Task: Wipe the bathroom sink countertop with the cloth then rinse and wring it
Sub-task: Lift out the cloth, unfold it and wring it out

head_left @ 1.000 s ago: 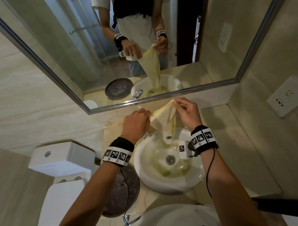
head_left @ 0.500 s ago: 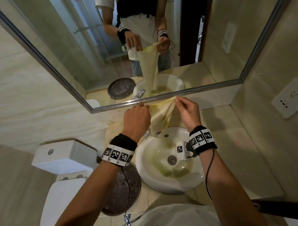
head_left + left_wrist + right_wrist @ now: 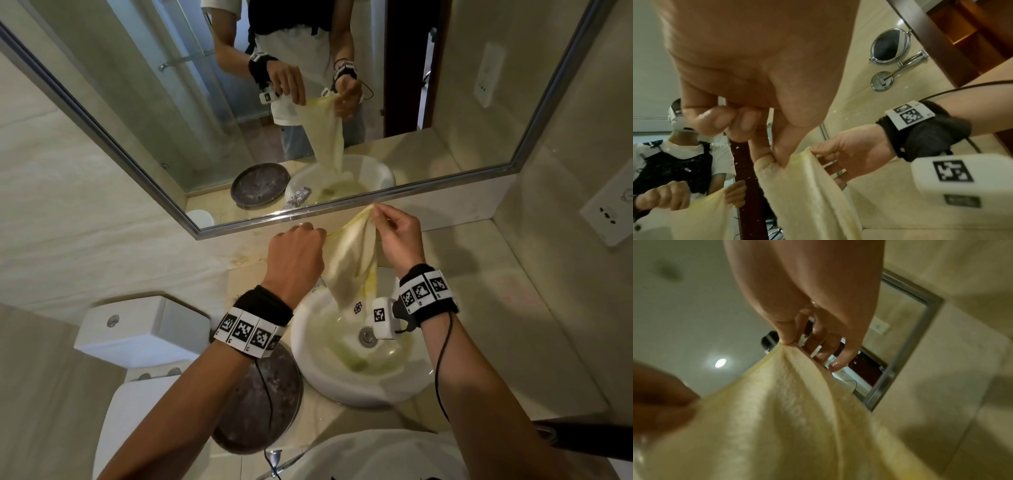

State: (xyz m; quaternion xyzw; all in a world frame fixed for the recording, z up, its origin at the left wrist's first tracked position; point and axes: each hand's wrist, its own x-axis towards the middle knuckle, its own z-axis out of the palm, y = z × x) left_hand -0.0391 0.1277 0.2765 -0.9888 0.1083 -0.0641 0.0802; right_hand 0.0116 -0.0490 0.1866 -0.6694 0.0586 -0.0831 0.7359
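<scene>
Two hands hold the yellow cloth (image 3: 352, 260) up by its top edge, mid-frame, over the white sink (image 3: 363, 363). Left hand (image 3: 294, 260) and right hand (image 3: 399, 236) each pinch a corner, probably so drips fall into the bowl.

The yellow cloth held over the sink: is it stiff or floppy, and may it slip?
Probably floppy: the cloth hangs in folds between left hand and right hand. Likely wet, so heavier. Both hands pinch only its top edge, so it may slip.
</scene>
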